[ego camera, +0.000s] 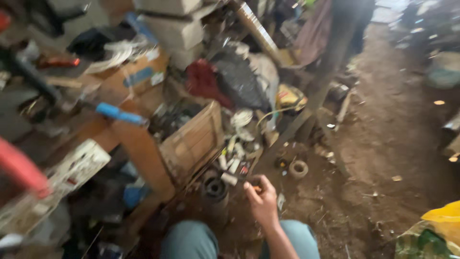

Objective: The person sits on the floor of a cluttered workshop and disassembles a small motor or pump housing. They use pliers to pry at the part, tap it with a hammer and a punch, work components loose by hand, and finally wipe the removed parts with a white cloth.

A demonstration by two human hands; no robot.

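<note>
My right hand reaches forward between my knees, which are in grey-green trousers. Its fingers are curled around a small orange piece; the blur hides what that piece is. Just left of the hand a dark round metal part stands on the ground. Ahead of it lies a heap of small white and grey bits. My left hand is out of view.
A wooden crate of scrap leans by a cluttered bench on the left, with a blue handle and a red handle sticking out. A pale ring lies on the dirt floor. A yellow bag sits bottom right.
</note>
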